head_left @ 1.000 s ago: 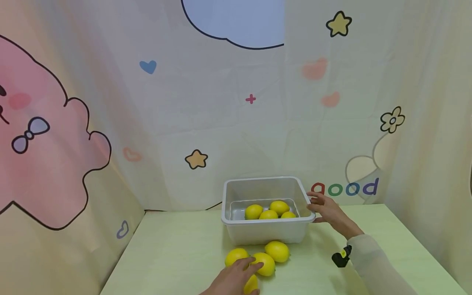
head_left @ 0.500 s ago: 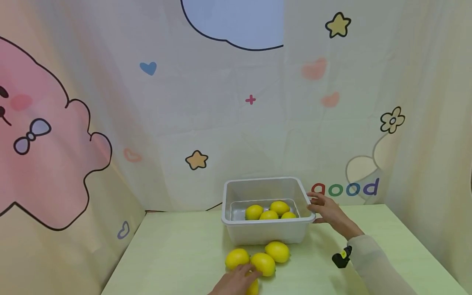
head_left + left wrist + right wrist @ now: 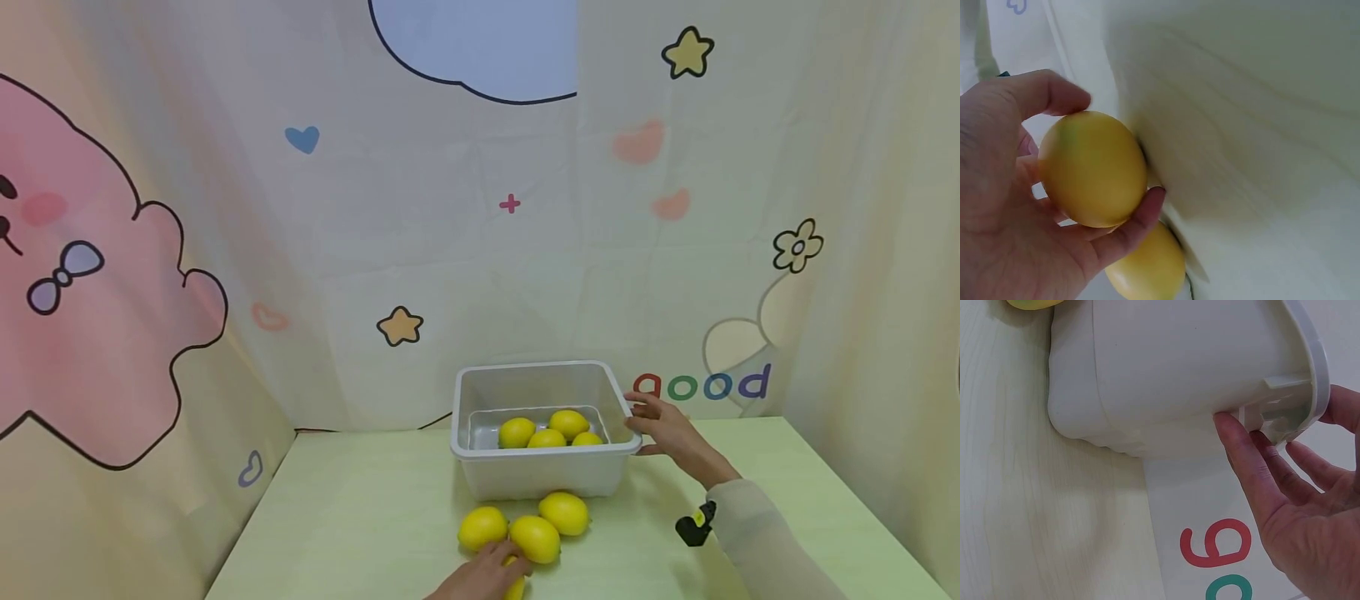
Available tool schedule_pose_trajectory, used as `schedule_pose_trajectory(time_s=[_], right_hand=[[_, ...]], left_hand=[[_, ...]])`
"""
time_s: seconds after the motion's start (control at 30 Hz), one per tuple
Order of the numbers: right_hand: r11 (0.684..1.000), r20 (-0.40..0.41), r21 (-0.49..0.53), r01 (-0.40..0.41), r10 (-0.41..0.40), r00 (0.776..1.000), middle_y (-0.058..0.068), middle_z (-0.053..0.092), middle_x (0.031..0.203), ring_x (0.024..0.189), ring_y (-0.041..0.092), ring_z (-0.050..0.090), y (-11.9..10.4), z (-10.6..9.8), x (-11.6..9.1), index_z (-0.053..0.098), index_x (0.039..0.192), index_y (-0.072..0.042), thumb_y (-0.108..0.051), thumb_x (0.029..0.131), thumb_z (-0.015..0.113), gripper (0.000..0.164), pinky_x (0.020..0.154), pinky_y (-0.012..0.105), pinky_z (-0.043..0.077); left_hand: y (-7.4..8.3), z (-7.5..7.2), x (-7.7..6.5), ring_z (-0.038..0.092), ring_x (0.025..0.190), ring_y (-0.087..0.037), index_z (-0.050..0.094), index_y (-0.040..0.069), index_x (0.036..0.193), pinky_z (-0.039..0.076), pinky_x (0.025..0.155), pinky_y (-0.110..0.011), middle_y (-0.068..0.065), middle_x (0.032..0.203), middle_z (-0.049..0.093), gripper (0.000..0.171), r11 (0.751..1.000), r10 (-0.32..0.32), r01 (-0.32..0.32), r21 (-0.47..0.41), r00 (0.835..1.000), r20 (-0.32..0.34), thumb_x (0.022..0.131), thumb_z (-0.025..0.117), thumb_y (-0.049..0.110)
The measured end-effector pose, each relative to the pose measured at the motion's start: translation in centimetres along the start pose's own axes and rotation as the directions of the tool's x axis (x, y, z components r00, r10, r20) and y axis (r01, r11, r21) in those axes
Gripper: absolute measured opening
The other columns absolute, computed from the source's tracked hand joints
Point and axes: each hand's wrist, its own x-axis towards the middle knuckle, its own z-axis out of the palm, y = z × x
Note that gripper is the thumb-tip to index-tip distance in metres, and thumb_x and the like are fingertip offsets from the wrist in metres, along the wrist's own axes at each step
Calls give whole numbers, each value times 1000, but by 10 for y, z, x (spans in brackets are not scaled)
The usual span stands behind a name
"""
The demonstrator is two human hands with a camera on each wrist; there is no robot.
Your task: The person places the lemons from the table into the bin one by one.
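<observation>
Nearest, the left hand (image 3: 483,571) is gripping a lemon (image 3: 1091,169), curling round it; a second ago it was spreading over the group, grasping none. One fruit now seems secured, though whether it is leaving the counter (image 3: 360,517) is hard to tell. Just beyond, three loose lemons (image 3: 535,539) are staying put. Farther, the box (image 3: 540,475) is holding four visible lemons (image 3: 517,432). The right hand (image 3: 675,437) is keeping its grasp on the box's right rim, seemingly steadying it.
</observation>
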Motion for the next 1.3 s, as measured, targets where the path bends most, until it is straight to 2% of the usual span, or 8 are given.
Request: schedule_pose_trajectory(time_s=[0.13,0.33,0.67,1.03,1.2,1.3], right_hand=[[1000,-3,-9,-4,4,1000,29,36,152,131,49,44,-1,0,0,29,153,-10,-23,99,55,61,87,47,59],[1000,-2,-5,2,-2,1000,29,36,151,130,48,46,-1,1,-1,29,153,-9,-20,100,53,59,86,47,59],[1000,-10,-3,-3,3,1000,29,38,150,131,48,44,0,1,0,30,152,-9,-19,100,53,58,87,47,58],[1000,12,4,1,-1,1000,29,37,150,131,49,44,0,0,-1,28,153,-9,-20,100,53,59,87,47,58],[1000,9,-3,8,-8,1000,29,37,149,128,48,47,-1,0,0,28,153,-9,-20,101,52,58,86,47,59],[1000,11,-3,-5,5,1000,28,37,150,128,48,48,-1,1,0,28,153,-9,-20,101,52,59,87,47,58]], left_hand=[[-1,2,3,48,107,-10,60,31,123,51,86,-25,9,125,50,38,1000,12,-12,25,1000,26,92,59,53],[-1,5,2,46,100,-9,61,30,120,49,79,-23,9,121,49,37,999,25,-25,24,1000,-2,92,59,54],[1,1,0,44,93,-6,63,29,108,47,73,-21,10,111,51,26,1000,28,-28,4,1000,7,92,61,50],[13,-20,-7,46,94,-7,65,31,116,49,73,-21,10,116,54,34,998,14,-14,56,1000,8,88,66,51],[17,-33,-11,48,99,-9,65,29,117,50,73,-21,9,121,54,34,995,41,-36,98,998,-57,85,74,38],[18,-40,-14,49,103,-11,64,28,117,51,78,-22,8,123,54,36,992,58,-46,120,993,-100,82,76,28]])
